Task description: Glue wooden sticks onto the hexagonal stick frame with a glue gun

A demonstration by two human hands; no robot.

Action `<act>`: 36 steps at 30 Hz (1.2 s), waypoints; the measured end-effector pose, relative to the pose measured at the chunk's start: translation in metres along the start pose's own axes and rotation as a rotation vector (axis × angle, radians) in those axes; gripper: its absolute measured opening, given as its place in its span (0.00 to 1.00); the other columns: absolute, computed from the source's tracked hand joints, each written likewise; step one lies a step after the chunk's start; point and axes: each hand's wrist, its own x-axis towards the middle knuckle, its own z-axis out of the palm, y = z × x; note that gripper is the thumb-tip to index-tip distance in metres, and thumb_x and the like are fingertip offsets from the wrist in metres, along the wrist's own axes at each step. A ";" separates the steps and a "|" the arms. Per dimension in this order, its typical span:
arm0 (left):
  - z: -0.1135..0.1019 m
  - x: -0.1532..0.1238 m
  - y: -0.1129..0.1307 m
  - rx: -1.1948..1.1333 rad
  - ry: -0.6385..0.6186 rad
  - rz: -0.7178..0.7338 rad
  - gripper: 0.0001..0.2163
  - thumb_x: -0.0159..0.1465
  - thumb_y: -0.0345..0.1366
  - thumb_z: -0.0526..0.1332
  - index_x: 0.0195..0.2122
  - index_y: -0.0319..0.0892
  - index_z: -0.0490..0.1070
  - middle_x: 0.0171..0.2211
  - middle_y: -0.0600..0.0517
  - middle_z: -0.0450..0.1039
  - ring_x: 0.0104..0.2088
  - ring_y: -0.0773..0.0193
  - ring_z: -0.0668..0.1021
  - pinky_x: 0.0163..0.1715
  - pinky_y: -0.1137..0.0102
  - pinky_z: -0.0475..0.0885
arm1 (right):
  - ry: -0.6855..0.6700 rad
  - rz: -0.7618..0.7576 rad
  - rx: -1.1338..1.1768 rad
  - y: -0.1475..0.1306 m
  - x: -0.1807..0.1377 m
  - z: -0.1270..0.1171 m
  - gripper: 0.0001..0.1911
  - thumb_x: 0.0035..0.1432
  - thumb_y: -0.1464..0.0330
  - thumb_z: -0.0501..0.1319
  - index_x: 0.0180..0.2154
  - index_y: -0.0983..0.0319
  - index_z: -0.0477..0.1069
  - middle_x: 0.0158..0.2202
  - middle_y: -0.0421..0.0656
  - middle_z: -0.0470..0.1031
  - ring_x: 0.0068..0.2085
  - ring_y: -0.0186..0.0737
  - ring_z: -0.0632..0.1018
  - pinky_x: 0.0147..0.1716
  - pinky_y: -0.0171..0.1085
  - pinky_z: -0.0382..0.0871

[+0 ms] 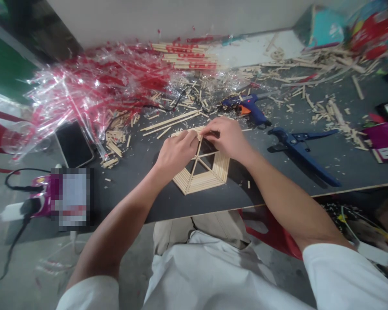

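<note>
A hexagonal frame of thin wooden sticks [207,178] lies flat on the dark table, with spokes meeting in its middle and several rows of sticks along its sides. My left hand [179,150] is closed over its upper left side, fingers bent and pressed on the sticks. At the frame's top corner, the fingertips of my right hand [228,135] are pinched together, close to my left fingertips. Whatever is between the right fingertips is too small and covered to make out. Both hands hide parts of the upper sides.
Behind the frame lie loose sticks [171,120] and a blue glue gun [254,110]. A blue cutter [302,153] is at the right. Red-and-clear plastic wrappers [116,73] heap at the back left. A phone [73,144] and a purple power strip [45,193] are left.
</note>
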 end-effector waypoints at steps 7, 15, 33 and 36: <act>0.003 0.000 0.002 0.017 0.036 0.015 0.17 0.73 0.22 0.47 0.41 0.38 0.76 0.41 0.42 0.80 0.39 0.60 0.80 0.27 0.70 0.69 | -0.007 0.017 0.001 0.000 0.000 0.000 0.14 0.57 0.77 0.65 0.37 0.55 0.86 0.40 0.43 0.84 0.44 0.47 0.79 0.49 0.47 0.71; 0.000 0.000 0.000 -0.013 0.016 0.003 0.16 0.75 0.24 0.48 0.43 0.39 0.76 0.42 0.43 0.81 0.38 0.60 0.80 0.27 0.68 0.67 | -0.012 0.020 -0.013 -0.002 0.002 0.001 0.13 0.58 0.78 0.65 0.37 0.56 0.86 0.40 0.43 0.84 0.44 0.46 0.80 0.50 0.47 0.70; -0.001 -0.001 -0.001 0.017 -0.028 0.002 0.13 0.77 0.26 0.50 0.46 0.37 0.76 0.47 0.44 0.82 0.41 0.60 0.81 0.26 0.68 0.64 | -0.102 0.209 0.325 -0.005 0.001 -0.005 0.08 0.60 0.66 0.70 0.41 0.60 0.83 0.38 0.47 0.85 0.38 0.45 0.82 0.42 0.44 0.74; 0.004 -0.002 -0.003 0.030 0.034 0.021 0.13 0.77 0.27 0.51 0.45 0.38 0.76 0.46 0.45 0.82 0.40 0.61 0.81 0.26 0.69 0.64 | -0.081 0.210 0.321 -0.006 0.001 -0.001 0.07 0.59 0.65 0.71 0.39 0.60 0.82 0.38 0.47 0.85 0.39 0.46 0.82 0.43 0.45 0.75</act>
